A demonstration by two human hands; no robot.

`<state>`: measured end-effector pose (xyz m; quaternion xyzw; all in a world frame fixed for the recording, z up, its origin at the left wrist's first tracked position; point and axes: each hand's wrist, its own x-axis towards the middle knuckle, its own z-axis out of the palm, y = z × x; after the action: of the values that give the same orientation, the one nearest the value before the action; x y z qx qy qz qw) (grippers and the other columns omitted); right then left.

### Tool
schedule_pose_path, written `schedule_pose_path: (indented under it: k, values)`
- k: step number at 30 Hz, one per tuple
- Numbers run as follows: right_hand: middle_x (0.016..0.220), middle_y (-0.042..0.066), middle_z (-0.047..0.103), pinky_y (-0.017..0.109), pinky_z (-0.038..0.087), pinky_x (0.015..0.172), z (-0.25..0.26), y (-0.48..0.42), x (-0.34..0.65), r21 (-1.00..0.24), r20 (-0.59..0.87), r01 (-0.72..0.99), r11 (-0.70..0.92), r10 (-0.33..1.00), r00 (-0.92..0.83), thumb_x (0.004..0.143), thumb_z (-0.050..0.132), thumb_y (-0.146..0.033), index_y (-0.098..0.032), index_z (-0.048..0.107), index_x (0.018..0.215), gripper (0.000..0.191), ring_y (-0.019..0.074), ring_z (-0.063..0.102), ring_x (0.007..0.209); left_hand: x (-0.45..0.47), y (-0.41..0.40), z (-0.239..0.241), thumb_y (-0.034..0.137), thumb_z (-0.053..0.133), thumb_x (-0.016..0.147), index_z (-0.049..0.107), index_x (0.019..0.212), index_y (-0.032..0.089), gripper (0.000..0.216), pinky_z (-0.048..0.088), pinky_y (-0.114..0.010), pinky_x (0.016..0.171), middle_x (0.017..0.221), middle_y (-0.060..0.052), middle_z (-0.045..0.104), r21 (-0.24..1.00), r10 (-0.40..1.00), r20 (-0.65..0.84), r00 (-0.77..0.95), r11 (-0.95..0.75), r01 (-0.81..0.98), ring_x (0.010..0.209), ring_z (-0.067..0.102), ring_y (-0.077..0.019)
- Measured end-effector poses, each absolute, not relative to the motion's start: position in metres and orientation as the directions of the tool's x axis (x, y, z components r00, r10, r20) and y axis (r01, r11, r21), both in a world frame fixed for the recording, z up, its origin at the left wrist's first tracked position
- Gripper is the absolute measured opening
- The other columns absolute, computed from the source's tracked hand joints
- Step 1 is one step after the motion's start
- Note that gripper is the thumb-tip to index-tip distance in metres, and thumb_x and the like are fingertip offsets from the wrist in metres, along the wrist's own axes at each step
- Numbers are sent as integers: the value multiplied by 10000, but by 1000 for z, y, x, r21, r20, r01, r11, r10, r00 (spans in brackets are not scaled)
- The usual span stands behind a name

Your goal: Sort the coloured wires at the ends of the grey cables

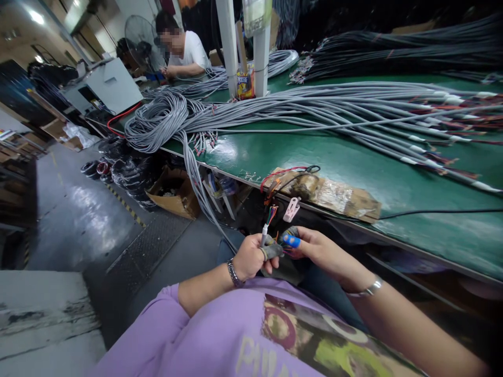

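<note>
My left hand [257, 256] is closed around a grey cable, whose white-wrapped end [264, 234] points up and fans out into thin coloured wires [272, 213]. Grey covers sit on some of its fingers. Close beside it, my right hand [310, 246] has its fingers pinched together at a few thin wires [288, 251]; a blue band wraps the thumb. Between the two hands a short orange wire sticks up. Just beyond them, at the table's edge, hangs a pink clip [291, 209]. The fingertips partly hide the wires.
A board [334, 196] with wires and taped lumps lies along the edge of the green table [396, 193]. Grey cables [275, 112] stretch across it, coiled at the left [161, 120]. White posts [261, 63] rise behind. Another person [192, 55] works at the far end. A cardboard box [176, 193] stands below.
</note>
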<state>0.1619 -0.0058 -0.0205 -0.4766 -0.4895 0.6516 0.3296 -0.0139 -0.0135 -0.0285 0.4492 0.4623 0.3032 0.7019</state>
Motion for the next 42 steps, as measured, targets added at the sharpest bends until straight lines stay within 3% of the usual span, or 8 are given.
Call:
schedule_pose_path:
  k: [4, 10, 16, 21, 26, 31, 42]
  values:
    - [598, -10, 549, 274, 388, 562, -19, -4, 161, -968, -252, 86, -237, 901, -353, 626, 716, -663, -177, 592, 646, 501, 122, 448, 562, -14, -13, -29, 583, 720, 633, 499, 619, 157, 481, 258, -184, 342, 488, 22, 554, 914, 837, -377, 397, 405, 15, 322, 421, -51]
    - [646, 32, 620, 309, 445, 648, -11, -1, 172, -977, -211, 90, -191, 876, -434, 649, 731, -620, -171, 661, 641, 454, 159, 521, 630, -17, -11, -29, 564, 742, 607, 518, 616, 152, 469, 252, -181, 328, 483, 20, 564, 902, 812, -382, 441, 432, -13, 314, 427, -54]
    - [751, 35, 650, 314, 491, 643, -20, 2, 184, -966, -248, -37, -255, 958, -143, 580, 781, -613, -201, 699, 819, 484, 162, 562, 653, -17, -12, -28, 537, 749, 574, 487, 584, 160, 460, 237, -178, 324, 488, 19, 569, 876, 818, -432, 379, 481, -39, 310, 426, -49]
    - [733, 39, 632, 295, 464, 619, -18, -5, 168, -957, -284, 39, -287, 907, -311, 641, 719, -648, -174, 643, 786, 502, 159, 555, 661, -14, -14, -30, 559, 721, 620, 497, 598, 160, 458, 252, -186, 333, 485, 20, 559, 909, 853, -376, 361, 415, -33, 318, 432, -55]
    - [661, 5, 592, 275, 428, 587, -18, -10, 155, -959, -275, 19, -284, 908, -315, 595, 780, -589, -175, 609, 703, 461, 133, 500, 609, -15, -16, -33, 572, 712, 651, 510, 607, 155, 465, 273, -190, 345, 494, 17, 563, 930, 865, -335, 373, 368, -17, 327, 435, -56]
    - [694, 17, 625, 288, 444, 615, -23, -13, 152, -934, -306, -94, -344, 909, -284, 553, 822, -531, -176, 645, 757, 446, 144, 525, 630, -16, -16, -37, 546, 709, 686, 515, 622, 155, 440, 274, -190, 348, 502, 19, 569, 937, 880, -302, 366, 346, -57, 332, 437, -58]
    - [667, 0, 603, 271, 404, 580, -30, -13, 151, -920, -326, -136, -369, 909, -261, 590, 791, -382, -179, 627, 722, 293, 125, 491, 596, -17, -18, -37, 529, 663, 747, 543, 632, 147, 417, 333, -195, 408, 536, 5, 580, 973, 911, -224, 347, 230, 23, 370, 453, -57]
